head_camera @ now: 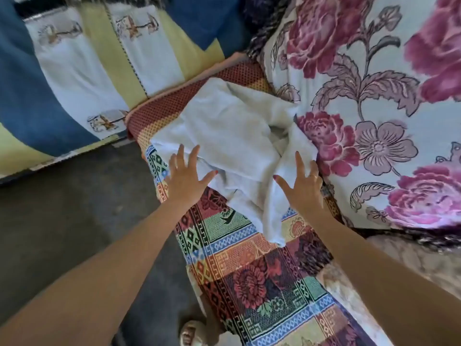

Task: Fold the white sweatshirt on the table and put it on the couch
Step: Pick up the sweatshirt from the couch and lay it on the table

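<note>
Both hands, left hand (185,174) and right hand (303,181), are lying open and flat on the white sweatshirt (234,136), holding nothing. It is sitting loosely folded on the couch (249,278), looking soft and light; holding both near edges seems best.

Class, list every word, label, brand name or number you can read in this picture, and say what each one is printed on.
None: no readable text appears anywhere.
white sweatshirt: plain, no label showing.
patterned couch cover: woven motifs only, no letters.
floral cushion: flowers only.
</note>
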